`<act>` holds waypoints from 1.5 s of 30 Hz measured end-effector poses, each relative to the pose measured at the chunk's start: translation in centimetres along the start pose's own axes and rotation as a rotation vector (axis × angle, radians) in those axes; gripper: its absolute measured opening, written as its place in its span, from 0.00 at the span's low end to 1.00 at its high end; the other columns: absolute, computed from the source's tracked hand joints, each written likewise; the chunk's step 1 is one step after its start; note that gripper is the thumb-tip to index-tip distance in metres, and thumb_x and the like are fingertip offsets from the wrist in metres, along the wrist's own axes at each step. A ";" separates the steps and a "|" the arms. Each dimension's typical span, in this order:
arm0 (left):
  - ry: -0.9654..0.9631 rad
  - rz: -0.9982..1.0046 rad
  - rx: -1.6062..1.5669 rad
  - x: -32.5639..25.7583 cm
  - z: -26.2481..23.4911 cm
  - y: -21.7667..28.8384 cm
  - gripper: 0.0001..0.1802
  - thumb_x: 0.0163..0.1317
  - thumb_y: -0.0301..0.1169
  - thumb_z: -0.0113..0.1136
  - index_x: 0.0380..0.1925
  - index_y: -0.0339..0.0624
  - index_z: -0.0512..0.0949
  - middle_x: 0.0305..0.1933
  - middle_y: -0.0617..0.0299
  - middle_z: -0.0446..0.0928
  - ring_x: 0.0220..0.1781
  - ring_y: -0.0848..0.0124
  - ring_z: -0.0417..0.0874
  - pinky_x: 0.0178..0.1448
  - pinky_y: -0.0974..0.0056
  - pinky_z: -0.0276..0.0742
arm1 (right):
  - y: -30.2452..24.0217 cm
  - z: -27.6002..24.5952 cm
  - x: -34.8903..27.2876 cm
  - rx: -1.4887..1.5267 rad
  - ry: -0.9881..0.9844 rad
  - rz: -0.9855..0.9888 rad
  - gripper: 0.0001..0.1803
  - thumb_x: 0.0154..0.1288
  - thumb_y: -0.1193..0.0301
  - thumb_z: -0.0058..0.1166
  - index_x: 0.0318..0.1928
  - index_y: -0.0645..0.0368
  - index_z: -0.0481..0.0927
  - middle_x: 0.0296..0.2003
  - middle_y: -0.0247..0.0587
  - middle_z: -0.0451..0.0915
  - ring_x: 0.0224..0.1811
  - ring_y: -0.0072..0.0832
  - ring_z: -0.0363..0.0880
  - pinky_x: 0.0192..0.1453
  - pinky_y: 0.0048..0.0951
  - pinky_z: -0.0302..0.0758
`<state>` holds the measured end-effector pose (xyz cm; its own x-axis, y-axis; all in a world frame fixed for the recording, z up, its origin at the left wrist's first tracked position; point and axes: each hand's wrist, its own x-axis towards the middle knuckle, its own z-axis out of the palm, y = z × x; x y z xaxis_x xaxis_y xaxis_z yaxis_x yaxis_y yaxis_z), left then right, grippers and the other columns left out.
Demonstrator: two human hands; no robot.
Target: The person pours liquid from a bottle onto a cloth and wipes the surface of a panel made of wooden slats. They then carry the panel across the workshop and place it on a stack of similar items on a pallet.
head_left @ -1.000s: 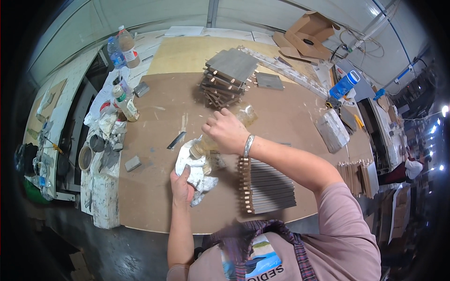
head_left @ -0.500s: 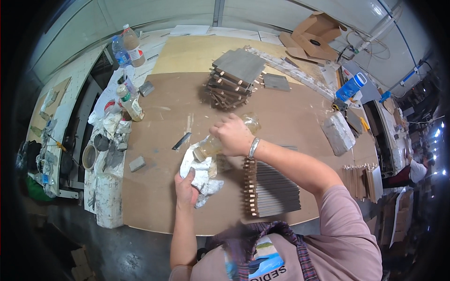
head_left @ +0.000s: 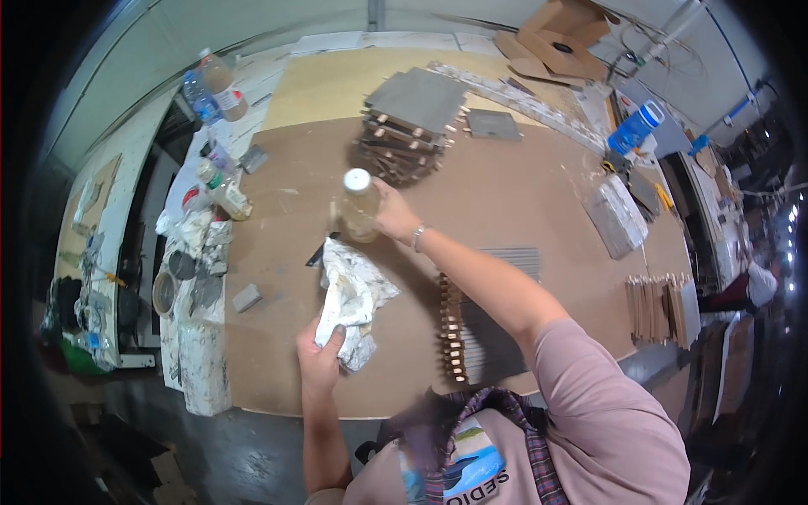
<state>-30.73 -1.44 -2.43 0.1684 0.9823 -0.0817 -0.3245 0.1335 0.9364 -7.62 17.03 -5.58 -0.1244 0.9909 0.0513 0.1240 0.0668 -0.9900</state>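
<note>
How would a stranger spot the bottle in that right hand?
Find the big brown board. Near its middle, just nearer than the stack of grey panels, the right hand grips a yellowish, white-topped bottle. Unlike the bottles along the left, it is held.

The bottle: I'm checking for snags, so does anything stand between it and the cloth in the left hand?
Nothing visible stands between them. The right hand holds the bottle just beyond the cloth, which the left hand grips. A black strip lies by the cloth's far tip, mostly to its left.
</note>
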 end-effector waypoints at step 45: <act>-0.697 0.692 1.131 6.4 23.5 -4.9 0.29 0.49 0.14 0.54 0.56 0.37 0.78 0.58 0.47 0.79 0.61 0.51 0.79 0.70 0.54 0.68 | 5.4 -16.3 -23.2 0.133 0.630 0.066 0.22 0.78 0.67 0.41 0.56 0.78 0.71 0.52 0.59 0.80 0.57 0.34 0.79 0.63 0.28 0.71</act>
<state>-6.17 1.10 0.45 0.7905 0.5054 0.3460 0.2942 -0.8088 0.5092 11.94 -3.70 -9.94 0.4860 0.8738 0.0165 -0.0163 0.0280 -0.9995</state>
